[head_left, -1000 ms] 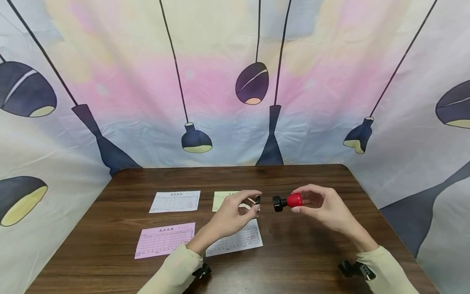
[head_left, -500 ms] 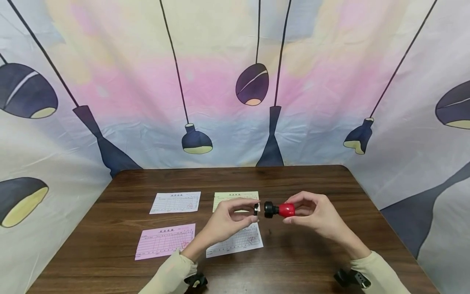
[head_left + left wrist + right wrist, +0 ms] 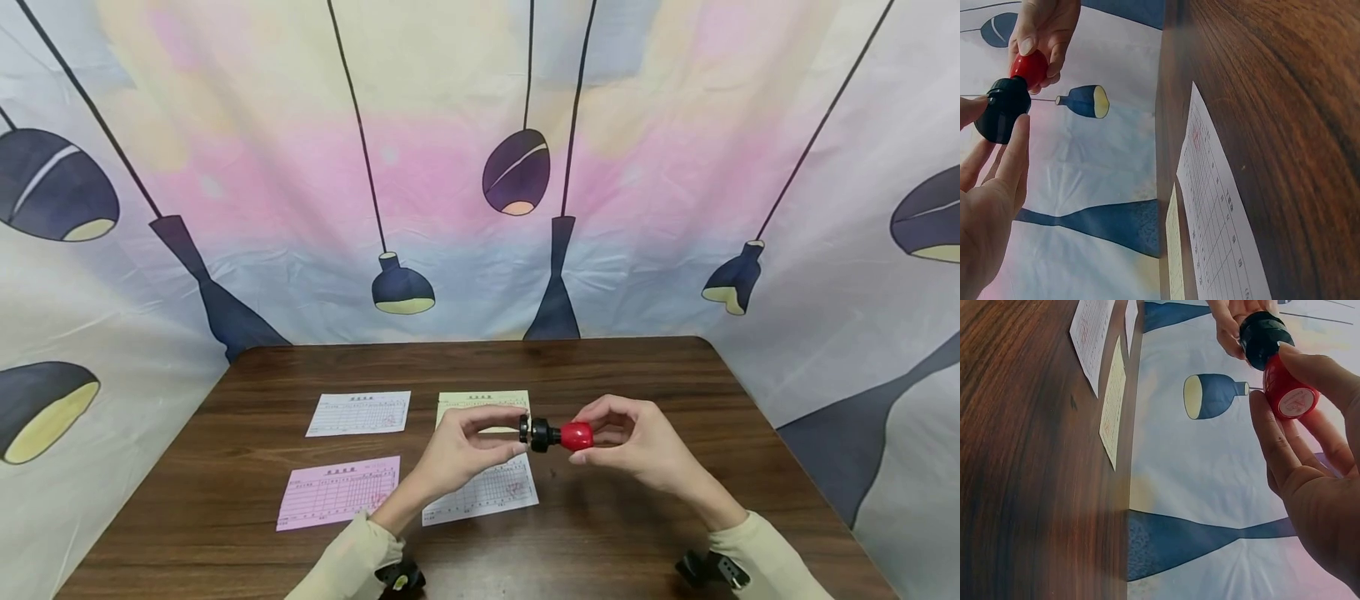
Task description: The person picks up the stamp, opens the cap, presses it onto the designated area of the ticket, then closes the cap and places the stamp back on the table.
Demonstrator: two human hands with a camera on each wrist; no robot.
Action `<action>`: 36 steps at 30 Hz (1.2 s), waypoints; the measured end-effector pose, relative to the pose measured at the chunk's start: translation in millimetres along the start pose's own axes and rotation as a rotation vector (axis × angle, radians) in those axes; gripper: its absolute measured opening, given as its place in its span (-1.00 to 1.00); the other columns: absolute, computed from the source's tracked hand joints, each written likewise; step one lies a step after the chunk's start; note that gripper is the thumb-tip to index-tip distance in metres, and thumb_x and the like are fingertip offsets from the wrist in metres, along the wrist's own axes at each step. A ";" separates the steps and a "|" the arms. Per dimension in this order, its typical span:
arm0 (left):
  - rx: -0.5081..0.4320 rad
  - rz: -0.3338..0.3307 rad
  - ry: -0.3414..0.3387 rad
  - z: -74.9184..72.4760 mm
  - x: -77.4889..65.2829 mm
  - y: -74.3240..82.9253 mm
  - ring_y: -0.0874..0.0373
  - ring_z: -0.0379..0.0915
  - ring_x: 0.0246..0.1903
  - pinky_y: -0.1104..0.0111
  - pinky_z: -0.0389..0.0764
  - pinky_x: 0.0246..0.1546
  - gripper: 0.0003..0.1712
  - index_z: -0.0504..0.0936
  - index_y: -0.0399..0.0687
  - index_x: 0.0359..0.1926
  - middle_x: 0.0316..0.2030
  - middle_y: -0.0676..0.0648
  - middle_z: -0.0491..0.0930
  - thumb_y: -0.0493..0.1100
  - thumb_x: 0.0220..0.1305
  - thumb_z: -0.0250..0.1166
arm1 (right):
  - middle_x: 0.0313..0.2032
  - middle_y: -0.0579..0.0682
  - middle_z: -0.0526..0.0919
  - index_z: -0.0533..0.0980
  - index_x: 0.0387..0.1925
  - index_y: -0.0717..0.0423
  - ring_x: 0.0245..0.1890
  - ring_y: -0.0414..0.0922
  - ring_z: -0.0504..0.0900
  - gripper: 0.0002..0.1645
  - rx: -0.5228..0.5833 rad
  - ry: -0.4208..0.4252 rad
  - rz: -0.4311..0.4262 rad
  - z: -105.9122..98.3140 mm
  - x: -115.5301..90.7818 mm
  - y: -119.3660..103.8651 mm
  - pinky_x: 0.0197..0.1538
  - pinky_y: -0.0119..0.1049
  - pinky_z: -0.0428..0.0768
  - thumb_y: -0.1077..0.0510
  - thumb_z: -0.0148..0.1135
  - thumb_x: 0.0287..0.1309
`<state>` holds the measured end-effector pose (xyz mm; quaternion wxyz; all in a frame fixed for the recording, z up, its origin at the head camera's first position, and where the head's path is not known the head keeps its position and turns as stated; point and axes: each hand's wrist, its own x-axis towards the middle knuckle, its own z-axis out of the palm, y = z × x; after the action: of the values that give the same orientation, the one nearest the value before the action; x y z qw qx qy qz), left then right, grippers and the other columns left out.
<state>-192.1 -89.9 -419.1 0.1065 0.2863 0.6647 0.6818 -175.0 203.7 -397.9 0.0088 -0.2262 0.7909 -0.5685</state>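
My right hand (image 3: 637, 437) pinches the red handle (image 3: 1285, 387) of a hand stamp, which lies sideways above the table with its black head (image 3: 540, 435) pointing left. Between the thumb and fingers of my left hand (image 3: 465, 446) is a round black cap (image 3: 524, 429). The cap meets the stamp's black head in line, and in the left wrist view (image 3: 1004, 112) the two look like one black cylinder. A white label (image 3: 1297, 402) with red print marks the end of the red handle.
Printed forms lie on the brown wooden table (image 3: 600, 533): a white one (image 3: 358, 414) at the back left, a pink one (image 3: 337, 492) in front of it, a yellow one (image 3: 483, 398) behind my left hand and another white one (image 3: 487, 492) under it. A patterned curtain (image 3: 465, 167) hangs behind.
My right hand has moved left and slightly down with the stamp, closing the gap to the cap. The left hand has shifted slightly down, still holding the cap.
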 end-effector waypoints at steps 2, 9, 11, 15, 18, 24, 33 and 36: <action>-0.003 0.007 0.001 0.0 0.9 -0.5 0.03 0.79 0.02 0.27 0.77 0.05 -0.43 0.60 -0.34 0.32 0.27 -0.40 0.61 -0.34 0.30 0.47 | -0.06 0.14 0.74 0.69 -0.07 0.10 -0.17 -0.11 0.82 -0.51 0.002 -0.001 0.003 0.4 1.0 -0.9 0.00 -0.37 0.79 0.22 0.72 -0.09; -0.031 0.000 -0.007 1.5 1.4 -1.1 0.08 0.80 0.00 0.27 0.78 0.03 -0.42 0.61 -0.35 0.30 0.27 -0.37 0.63 -0.35 0.27 0.49 | -0.06 0.18 0.74 0.69 -0.08 0.13 -0.17 -0.13 0.81 -0.52 0.003 -0.009 0.001 1.9 2.2 -1.7 0.01 -0.37 0.79 0.22 0.71 -0.08; -0.031 -0.005 -0.008 1.9 0.7 -0.7 0.10 0.80 -0.01 0.28 0.78 0.01 -0.42 0.62 -0.33 0.30 0.27 -0.35 0.63 -0.34 0.27 0.50 | -0.06 0.19 0.74 0.69 -0.08 0.13 -0.17 -0.14 0.81 -0.52 -0.001 -0.015 0.000 2.2 2.3 -1.8 0.01 -0.38 0.78 0.22 0.71 -0.07; -0.041 -0.019 -0.012 1.9 -0.2 -0.2 0.11 0.80 0.00 0.30 0.78 0.00 -0.43 0.62 -0.32 0.31 0.29 -0.34 0.62 -0.32 0.28 0.49 | -0.06 0.20 0.74 0.69 -0.08 0.12 -0.17 -0.14 0.80 -0.53 -0.003 -0.018 -0.003 3.1 2.3 -2.7 0.01 -0.38 0.78 0.21 0.71 -0.08; -0.043 -0.022 -0.011 1.4 -0.7 -0.8 0.09 0.80 0.01 0.30 0.78 0.01 -0.43 0.62 -0.32 0.30 0.30 -0.34 0.61 -0.33 0.29 0.48 | -0.06 0.20 0.74 0.69 -0.09 0.12 -0.17 -0.14 0.79 -0.53 -0.003 -0.016 -0.005 3.7 2.0 -2.3 0.00 -0.37 0.79 0.21 0.71 -0.08; -0.030 0.011 -0.013 1.4 -0.3 -2.2 -0.01 0.80 0.01 0.26 0.78 0.01 -0.44 0.61 -0.38 0.29 0.30 -0.41 0.57 -0.38 0.28 0.47 | -0.06 0.22 0.73 0.68 -0.11 0.14 -0.18 -0.15 0.80 -0.55 0.013 -0.013 -0.018 5.2 1.7 -0.8 -0.01 -0.35 0.80 0.23 0.70 -0.07; -0.035 0.042 0.005 0.7 0.4 -0.8 -0.19 0.75 0.05 0.20 0.78 0.03 -0.47 0.64 -0.43 0.24 0.23 -0.47 0.59 -0.40 0.24 0.48 | -0.07 0.18 0.74 0.70 -0.11 0.11 -0.18 -0.14 0.80 -0.54 0.024 -0.003 -0.016 9.9 4.4 1.2 -0.01 -0.33 0.80 0.23 0.72 -0.10; -0.048 0.031 -0.004 -0.1 0.9 -1.2 -0.13 0.76 0.04 0.21 0.77 0.04 -0.46 0.63 -0.44 0.24 0.24 -0.48 0.58 -0.39 0.25 0.49 | -0.08 0.14 0.75 0.72 -0.12 0.08 -0.18 -0.12 0.81 -0.55 0.030 0.000 -0.003 10.6 5.1 0.6 0.00 -0.32 0.80 0.21 0.73 -0.11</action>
<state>-193.1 -89.4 -420.0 0.1039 0.2953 0.6434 0.6986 -176.9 192.4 -400.9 0.0112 -0.2274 0.7819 -0.5803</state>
